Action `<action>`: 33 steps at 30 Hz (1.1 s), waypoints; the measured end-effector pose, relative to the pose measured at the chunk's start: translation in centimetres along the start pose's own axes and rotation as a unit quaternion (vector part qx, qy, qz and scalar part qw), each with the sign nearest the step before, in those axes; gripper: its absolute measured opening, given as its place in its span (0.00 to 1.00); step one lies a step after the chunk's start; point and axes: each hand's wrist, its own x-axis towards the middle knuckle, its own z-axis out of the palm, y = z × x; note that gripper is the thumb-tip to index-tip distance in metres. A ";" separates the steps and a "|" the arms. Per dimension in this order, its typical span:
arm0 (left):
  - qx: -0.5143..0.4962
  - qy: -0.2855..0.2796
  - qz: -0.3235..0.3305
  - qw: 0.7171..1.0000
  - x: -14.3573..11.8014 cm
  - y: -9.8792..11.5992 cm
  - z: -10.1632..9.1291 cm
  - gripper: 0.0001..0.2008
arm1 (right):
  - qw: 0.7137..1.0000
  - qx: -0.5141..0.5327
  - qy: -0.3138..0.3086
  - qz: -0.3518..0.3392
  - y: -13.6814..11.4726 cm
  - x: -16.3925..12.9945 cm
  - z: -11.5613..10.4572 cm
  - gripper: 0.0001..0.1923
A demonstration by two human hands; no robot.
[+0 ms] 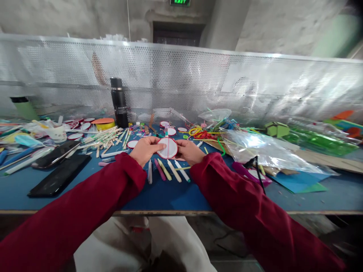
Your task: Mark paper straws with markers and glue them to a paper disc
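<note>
Between both hands, a white round disc with a red rim (163, 151) is held upright above the table. A thin dark line runs down its face, and a striped strip (166, 130) sticks up behind its top. My left hand (146, 149) pinches the left edge, thumb on the front. My right hand (189, 151) is closed on the right edge, its fingertips partly hidden behind the disc. Below the disc lie several markers, among them a purple marker (160, 170), a yellow marker (165, 169) and a white marker with a green end (182, 171).
Two black phones (59, 175) lie at left, beside wooden sticks (109, 139) and a paper cup (58, 133). A black bottle (119, 105) stands at the back before a perforated metal screen (184, 83). Plastic bags (263, 149), coloured cords (200, 133) and green bottles (314, 141) crowd the right.
</note>
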 end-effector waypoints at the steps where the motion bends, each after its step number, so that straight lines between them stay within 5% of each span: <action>1: 0.018 -0.005 0.001 1.000 0.2 -0.1 -0.2 0.20 | 1.000 0.002 0.016 -0.005 -0.3 0.0 -0.1 0.09; 7: 0.169 0.045 0.024 0.984 0.2 -0.6 -0.7 0.25 | 0.998 -0.010 0.063 -0.018 -1.4 -0.7 0.0 0.09; 16: 0.208 0.090 0.057 0.972 0.3 0.0 -0.8 0.17 | 0.997 -0.057 0.035 -0.037 -1.9 -1.3 0.2 0.15; 26: 0.113 0.079 0.032 0.990 1.1 -0.6 -1.3 0.14 | 0.994 -0.088 -0.060 -0.038 -0.4 -1.0 0.3 0.18; 33: 0.082 0.023 0.033 0.996 1.4 -0.8 -1.9 0.17 | 0.997 -0.055 -0.028 -0.037 -0.3 -1.1 0.4 0.21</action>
